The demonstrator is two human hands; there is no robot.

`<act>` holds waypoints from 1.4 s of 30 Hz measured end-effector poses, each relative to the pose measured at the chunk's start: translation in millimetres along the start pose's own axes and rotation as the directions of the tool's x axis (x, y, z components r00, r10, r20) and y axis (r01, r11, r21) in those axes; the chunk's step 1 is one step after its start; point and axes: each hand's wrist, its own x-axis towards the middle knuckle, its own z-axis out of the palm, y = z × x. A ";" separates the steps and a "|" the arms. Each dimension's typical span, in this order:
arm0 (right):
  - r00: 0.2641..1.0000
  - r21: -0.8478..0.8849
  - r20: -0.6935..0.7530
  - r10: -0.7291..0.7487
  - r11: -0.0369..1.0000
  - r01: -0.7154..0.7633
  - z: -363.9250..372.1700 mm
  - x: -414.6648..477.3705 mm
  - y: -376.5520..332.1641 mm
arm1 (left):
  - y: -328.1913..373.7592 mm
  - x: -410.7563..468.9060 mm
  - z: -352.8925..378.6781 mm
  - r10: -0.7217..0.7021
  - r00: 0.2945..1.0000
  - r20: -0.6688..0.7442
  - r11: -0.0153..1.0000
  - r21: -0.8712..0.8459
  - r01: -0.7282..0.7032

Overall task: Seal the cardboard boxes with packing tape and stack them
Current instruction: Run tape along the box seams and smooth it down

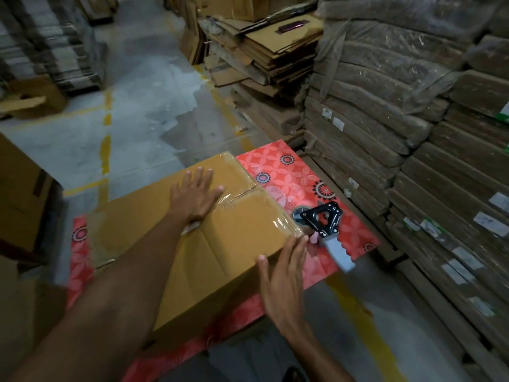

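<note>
A closed brown cardboard box (154, 230) lies on a red flowered table top (292, 175). Clear tape runs along its top seam and over its near right corner. My left hand (194, 195) lies flat on the top of the box with its fingers spread. My right hand (286, 274) presses with straight fingers against the box's right side at the taped corner. A tape dispenser (323, 226) with a black frame and a grey handle lies on the table just right of the box, beside my right fingertips.
Tall stacks of plastic-wrapped flat cartons (413, 119) stand close on the right. Loose flattened cardboard (264, 51) is piled behind them. A brown box (19, 194) stands at the left edge. Grey concrete floor (143, 111) with yellow lines stretches ahead.
</note>
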 end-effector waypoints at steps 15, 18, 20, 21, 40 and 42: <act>0.871 -0.181 0.322 -0.372 0.879 0.442 42.7 149.6 -108.1 | -162.9 -143.1 -32.3 -0.414 0.905 0.101 0.910 0.024 0.413; 0.795 -0.476 0.417 -0.440 0.640 0.603 45.6 155.3 -126.0 | -74.1 -188.6 -42.7 -0.209 0.956 0.208 0.978 0.038 0.206; 0.764 -0.456 0.471 -0.441 0.620 0.639 48.3 147.1 -123.0 | -31.0 -200.5 -35.3 -0.087 0.965 0.247 0.996 -0.013 0.093; 0.755 -0.452 0.488 -0.439 0.613 0.648 46.7 140.2 -119.9 | -15.0 -200.6 -32.7 -0.064 0.964 0.257 0.992 -0.086 0.089; 0.668 -0.407 0.462 -0.584 0.529 0.744 -37.6 98.3 -12.0 | 32.8 -33.2 13.8 0.483 0.872 0.080 0.864 0.121 -0.489; 0.618 -0.294 0.492 -0.613 0.550 0.781 -55.2 114.4 -3.7 | 44.4 -25.5 11.8 0.552 0.829 0.089 0.826 0.081 -0.559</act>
